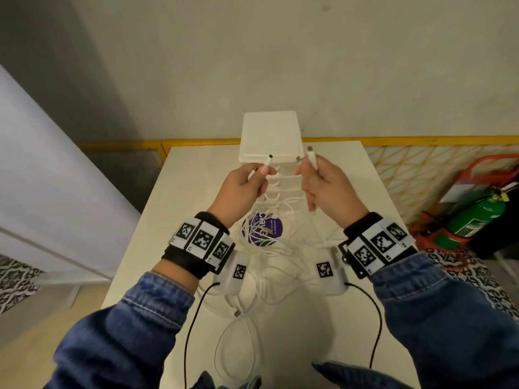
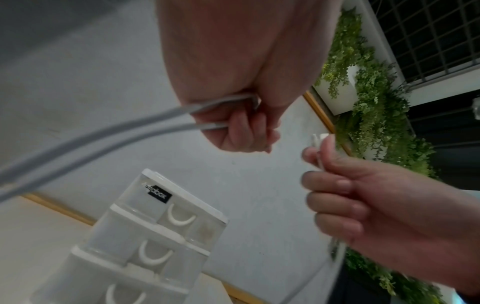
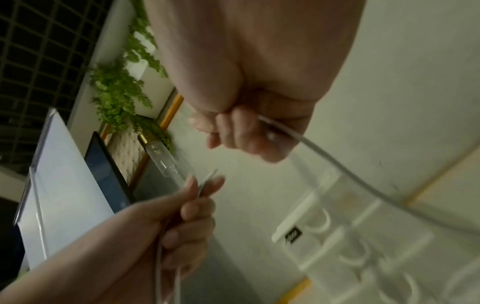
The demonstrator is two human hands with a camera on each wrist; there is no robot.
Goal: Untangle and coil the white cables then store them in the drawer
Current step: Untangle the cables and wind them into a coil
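White cables [image 1: 252,279]: both hands raised above the counter [image 1: 351,318], each gripping cable ends. Left hand [image 1: 241,189] has its fingers curled round cable, one connector end [image 1: 268,161] sticking up past thumb and forefinger; left wrist view shows two strands leaving its fist. Right hand [image 1: 328,186] has its fingers curled round another plug end [image 1: 311,157], pointing up, cable trailing down from the palm. Hands near each other, not touching. Rest of the cables lies in a loose tangle on the counter under and behind the wrists, partly over a purple round sticker [image 1: 262,228]. White drawer unit [image 1: 269,141] stands just beyond the hands, drawers closed. Green fire extinguisher [image 1: 477,217] on the floor, far right.
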